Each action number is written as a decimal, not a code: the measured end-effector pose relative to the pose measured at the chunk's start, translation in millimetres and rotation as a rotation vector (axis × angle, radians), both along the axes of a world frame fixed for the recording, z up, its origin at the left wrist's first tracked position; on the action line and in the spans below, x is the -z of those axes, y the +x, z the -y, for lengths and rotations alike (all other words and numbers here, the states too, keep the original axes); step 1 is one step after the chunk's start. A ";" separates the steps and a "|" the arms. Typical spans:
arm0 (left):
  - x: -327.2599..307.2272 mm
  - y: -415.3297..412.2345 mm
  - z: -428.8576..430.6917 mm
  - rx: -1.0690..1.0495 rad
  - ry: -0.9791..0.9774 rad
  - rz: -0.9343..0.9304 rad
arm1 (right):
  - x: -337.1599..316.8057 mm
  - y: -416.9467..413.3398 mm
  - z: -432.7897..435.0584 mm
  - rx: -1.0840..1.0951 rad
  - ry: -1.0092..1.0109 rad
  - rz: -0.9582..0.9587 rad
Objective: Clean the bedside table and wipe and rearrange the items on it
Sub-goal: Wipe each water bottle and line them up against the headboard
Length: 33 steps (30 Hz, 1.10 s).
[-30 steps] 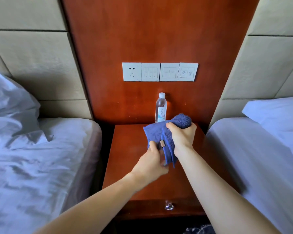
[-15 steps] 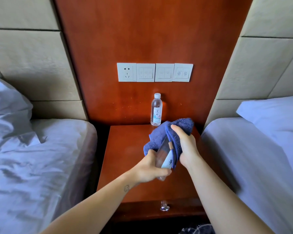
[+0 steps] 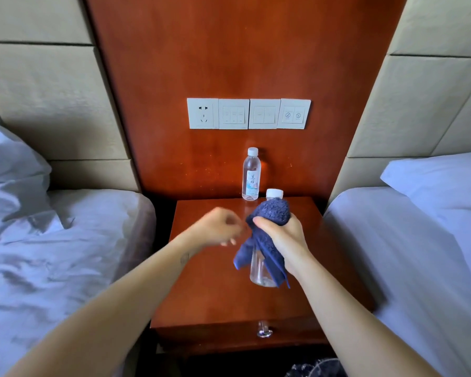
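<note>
Right hand (image 3: 286,240) grips the blue cloth (image 3: 273,212) wrapped round a water bottle (image 3: 259,270), likely to wipe it while it's held upright over the bedside table (image 3: 215,295). Left hand (image 3: 218,227) is just beside it, blurred, fingers loosely curled, holding nothing. Second bottle (image 3: 251,175) stands beyond both hands, by the wall.

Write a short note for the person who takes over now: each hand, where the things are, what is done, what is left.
Right hand: grip on the blue cloth, wrapped round the held bottle, above the bedside table.
Left hand: blurred, beside the cloth, holds nothing.
Second bottle: upright at the table's back edge.
Done: held bottle is under wiping; whether the table top is wiped, cannot tell.
To do: set the held bottle down, probably beside the second one; wipe the table if needed.
</note>
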State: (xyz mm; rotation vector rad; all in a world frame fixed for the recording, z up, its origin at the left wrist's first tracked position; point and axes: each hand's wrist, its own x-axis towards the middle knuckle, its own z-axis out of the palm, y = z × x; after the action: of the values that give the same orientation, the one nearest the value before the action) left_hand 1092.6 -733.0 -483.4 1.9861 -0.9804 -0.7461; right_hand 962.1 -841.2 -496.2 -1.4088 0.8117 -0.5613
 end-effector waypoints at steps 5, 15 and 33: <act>-13.5 14.9 23.7 -0.117 -0.239 -0.195 | 5.6 10.4 -11.4 -0.124 -0.137 -0.147; -4.0 6.1 36.8 -0.189 -0.413 -0.405 | 2.7 31.9 -15.6 -0.012 -0.367 -0.292; 8.9 25.0 22.9 -0.464 -0.477 -0.611 | 28.1 2.6 -14.8 -0.313 -0.135 -0.356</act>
State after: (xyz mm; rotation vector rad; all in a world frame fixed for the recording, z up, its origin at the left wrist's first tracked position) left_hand 1117.6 -755.9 -492.4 1.3595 -0.2750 -0.7053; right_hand 964.7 -826.3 -524.3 -1.7505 0.8211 -0.1255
